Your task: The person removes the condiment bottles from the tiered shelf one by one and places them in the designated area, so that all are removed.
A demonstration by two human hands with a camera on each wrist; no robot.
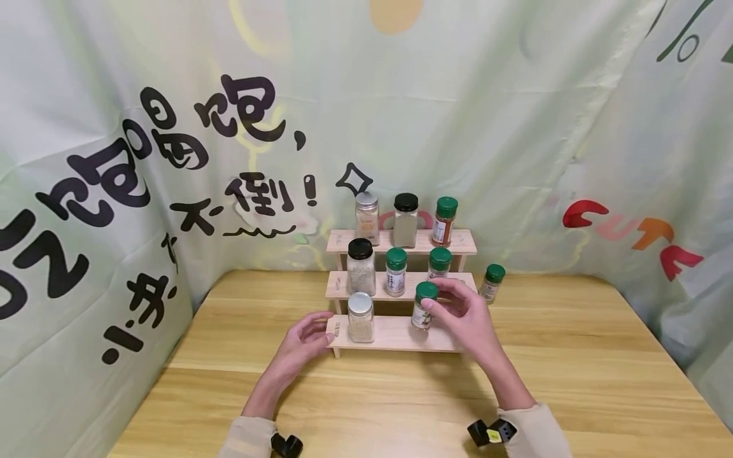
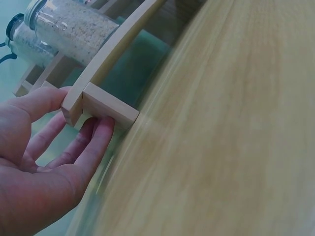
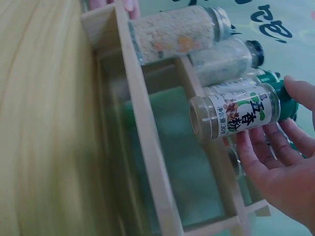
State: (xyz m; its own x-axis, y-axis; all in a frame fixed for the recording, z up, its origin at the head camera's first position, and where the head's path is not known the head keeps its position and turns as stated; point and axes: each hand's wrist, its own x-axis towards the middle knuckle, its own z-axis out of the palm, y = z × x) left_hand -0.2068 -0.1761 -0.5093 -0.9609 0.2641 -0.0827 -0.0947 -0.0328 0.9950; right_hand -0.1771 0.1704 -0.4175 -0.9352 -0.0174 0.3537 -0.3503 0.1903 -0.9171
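Behind both hands (image 1: 305,337): lt beige slvs (image 1: 535,434), w/ sm blk boxy units (image 1: 287,445) nr the cuffs (image 1: 259,422), R unit (image 1: 478,433) bearing a yel patch (image 1: 494,436).

A little see-through jar (image 1: 422,314) with a green lid and white label stands nearly upright in the right grip (image 1: 471,316), and the pale wooden three-step rack (image 1: 394,333) has its lowest left end in the left grip (image 1: 301,340).

The rack (image 1: 395,332) is matt wood; the held jar (image 3: 237,113) looks glossy; the backdrop (image 1: 487,127), cloth
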